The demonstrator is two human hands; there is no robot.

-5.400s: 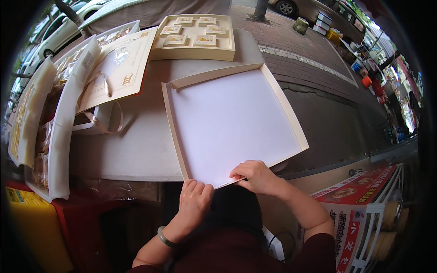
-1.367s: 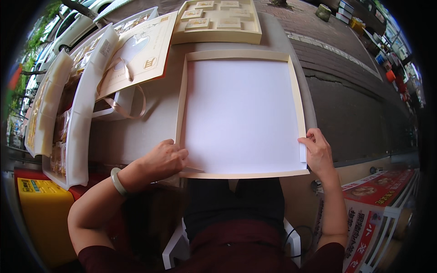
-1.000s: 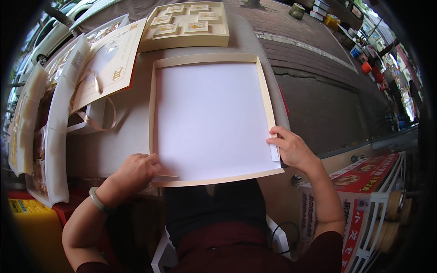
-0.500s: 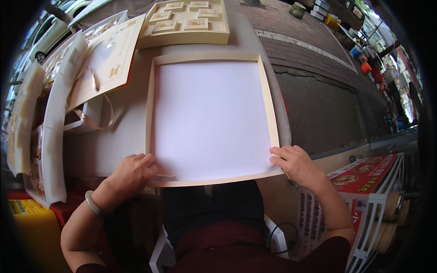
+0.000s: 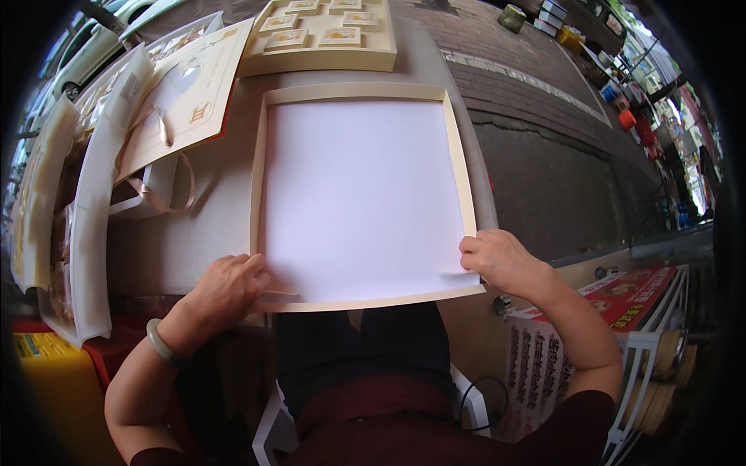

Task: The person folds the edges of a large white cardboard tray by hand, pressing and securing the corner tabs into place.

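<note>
A shallow cream cardboard tray [image 5: 353, 92] with a white inside lies in front of me, its near edge close to my lap. My left hand [image 5: 228, 289] pinches its near left corner, where a small loose flap [image 5: 280, 293] sticks inward. At the near right corner my right hand [image 5: 503, 260] grips the right wall between thumb and bent fingers. The near wall [image 5: 373, 301] stands between the two hands, and its right end looks apart from the side wall. My fingertips on the left are partly hidden behind the hand.
Behind the tray, a cream box [image 5: 318, 60] holds several small framed pieces on the grey table [image 5: 221, 163]. To the left, a cream lid [image 5: 183, 101] with a ribbon [image 5: 163, 126] leans by white plastic bins [image 5: 101, 202] of wrapped goods. A printed red-and-white box [image 5: 622, 299] stands at right.
My right hand has shifted slightly up along the right wall, its elbow farther out. My left hand stays at its corner, and the near wall sits slightly higher in view.
</note>
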